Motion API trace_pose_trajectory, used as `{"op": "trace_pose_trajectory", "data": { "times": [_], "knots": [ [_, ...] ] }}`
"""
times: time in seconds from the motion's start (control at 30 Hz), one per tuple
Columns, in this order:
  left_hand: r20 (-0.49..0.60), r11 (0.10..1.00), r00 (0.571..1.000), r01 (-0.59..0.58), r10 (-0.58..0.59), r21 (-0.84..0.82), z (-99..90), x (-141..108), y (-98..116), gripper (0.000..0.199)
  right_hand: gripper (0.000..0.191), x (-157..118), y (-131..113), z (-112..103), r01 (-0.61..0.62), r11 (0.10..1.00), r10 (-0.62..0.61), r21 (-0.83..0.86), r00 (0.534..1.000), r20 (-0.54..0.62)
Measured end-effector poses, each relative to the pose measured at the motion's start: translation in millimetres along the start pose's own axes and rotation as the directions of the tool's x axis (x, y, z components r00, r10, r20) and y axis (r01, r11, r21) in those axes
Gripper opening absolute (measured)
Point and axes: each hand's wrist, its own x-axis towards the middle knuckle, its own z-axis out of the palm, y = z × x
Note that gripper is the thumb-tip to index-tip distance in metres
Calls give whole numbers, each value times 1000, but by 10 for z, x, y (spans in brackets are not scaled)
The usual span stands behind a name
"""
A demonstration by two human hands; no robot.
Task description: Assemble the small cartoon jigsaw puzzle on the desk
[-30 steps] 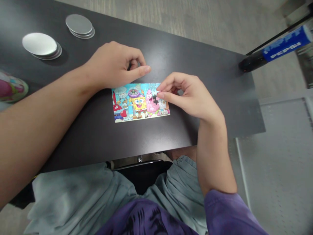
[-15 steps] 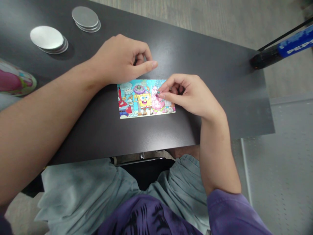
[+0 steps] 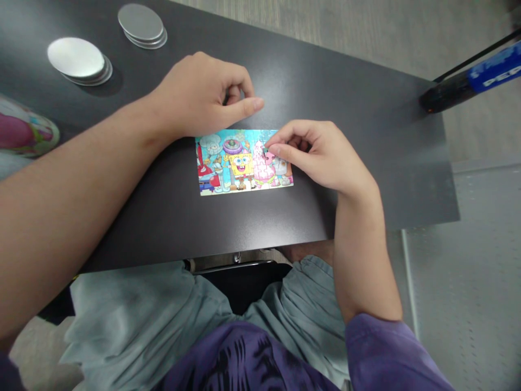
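A small jigsaw puzzle (image 3: 240, 168) with a bright cartoon picture lies flat on the dark table, its pieces joined. Over its right part, my right hand (image 3: 313, 152) pinches a small puzzle piece between thumb and forefinger; the fingertips hide most of it. A small dark gap shows in the pink figure beside those fingertips. My left hand (image 3: 215, 95) rests just beyond the puzzle's upper left edge, fingers loosely curled and thumb stretched out, with nothing seen in it. Its wrist partly covers that corner.
Two short stacks of round silver discs, the nearer stack (image 3: 77, 58) and the farther stack (image 3: 141, 23), stand at the table's upper left. A printed cylindrical container (image 3: 26, 129) is at the left edge. A dark bottle with a blue label (image 3: 468, 87) is by the right end of the table (image 3: 391, 141).
My right fingertips have shifted slightly at the pink figure; the held piece's teal edge is now hidden. A dark gap shows beside them. My left hand stays put.
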Motion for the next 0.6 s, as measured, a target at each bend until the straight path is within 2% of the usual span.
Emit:
{"op": "trace_pose_trajectory", "data": {
  "times": [0.13, 0.3, 0.5, 0.6],
  "knots": [
    [6, 1000, 1000, -2, 2, -9, -1, -6, 16, 45, 26, 3, 30, 1, 35, 999, -35, 16, 999, -7],
    [-11, 999, 1000, -4, 4, -42, 1, 7, 8, 43, 46, 2, 11, -8, -23, 999, 23, 28, 1000, 16],
    [-13, 999, 1000, -2, 1, -47, 2, 13, 3, 39, 21, -14, -33, -31, -6, 1000, 5, 4, 998, 65],
    [-12, 999, 1000, -8, 7, -50, 0, 14, -4, 40, 18, -18, -57, -41, 17, 999, -19, 33, 997, 72]
  ]
}}
